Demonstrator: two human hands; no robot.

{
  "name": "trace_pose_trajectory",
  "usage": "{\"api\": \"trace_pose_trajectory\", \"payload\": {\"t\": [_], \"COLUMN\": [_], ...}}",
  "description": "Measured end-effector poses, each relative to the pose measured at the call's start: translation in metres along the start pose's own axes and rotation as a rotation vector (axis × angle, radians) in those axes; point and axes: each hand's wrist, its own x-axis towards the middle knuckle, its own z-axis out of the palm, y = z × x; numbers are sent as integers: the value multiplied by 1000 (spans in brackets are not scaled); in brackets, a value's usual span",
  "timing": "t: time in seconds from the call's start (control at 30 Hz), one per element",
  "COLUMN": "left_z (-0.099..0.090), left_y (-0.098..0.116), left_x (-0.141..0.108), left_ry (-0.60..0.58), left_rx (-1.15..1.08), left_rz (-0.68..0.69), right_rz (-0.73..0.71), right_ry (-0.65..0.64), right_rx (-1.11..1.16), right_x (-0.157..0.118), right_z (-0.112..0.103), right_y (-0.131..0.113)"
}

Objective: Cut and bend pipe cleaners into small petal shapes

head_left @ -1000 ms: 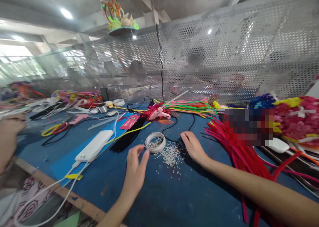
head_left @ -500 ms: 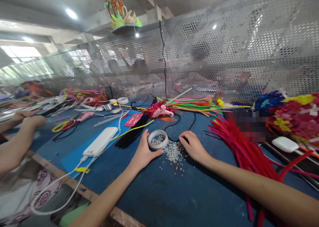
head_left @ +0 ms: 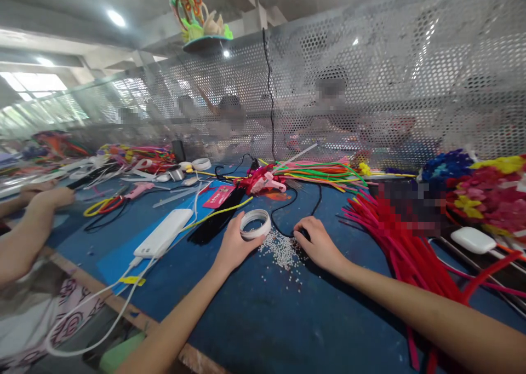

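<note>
My left hand (head_left: pixel 235 245) grips a small round white ring-shaped lid or dish (head_left: pixel 255 223) by its near rim and holds it tilted up off the blue table (head_left: pixel 263 319). A scatter of tiny white beads (head_left: pixel 281 251) lies on the table just right of it. My right hand (head_left: pixel 317 243) rests flat, palm down, at the right edge of the beads, its fingers curled and touching the table and a black cable (head_left: pixel 287 209).
A white power bank (head_left: pixel 163 233) with a white cable lies to the left. Red pipe cleaners (head_left: pixel 405 253) pile up at right, green and orange ones (head_left: pixel 320 172) behind. A pink glue gun (head_left: pixel 267 184), another person's arms (head_left: pixel 28 226) at far left, a perforated metal screen (head_left: pixel 370 89) at the back.
My left hand reached forward, took hold of the white ring dish and has tipped it up off the table. My right hand stayed by the beads.
</note>
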Motion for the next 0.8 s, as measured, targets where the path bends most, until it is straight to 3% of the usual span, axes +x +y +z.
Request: {"api": "trace_pose_trajectory", "payload": {"t": [0.17, 0.27, 0.57, 0.7, 0.8], "left_z": [-11, -12, 29, 32, 26], "left_y": [-6, -12, -11, -14, -19], "left_x": [19, 36, 79, 82, 73], "left_ry": [92, 61, -48, -42, 42], "left_rx": [-10, 1, -11, -52, -63], "left_rz": [-26, -9, 198, 234, 182], "right_rz": [-2, 35, 91, 86, 69], "right_ry": [-7, -20, -44, -48, -40], "right_rx": [15, 52, 146, 154, 148], "right_x": [1, 5, 16, 17, 16], "right_z": [1, 0, -8, -10, -10], "right_y": [1, 4, 8, 8, 6]}}
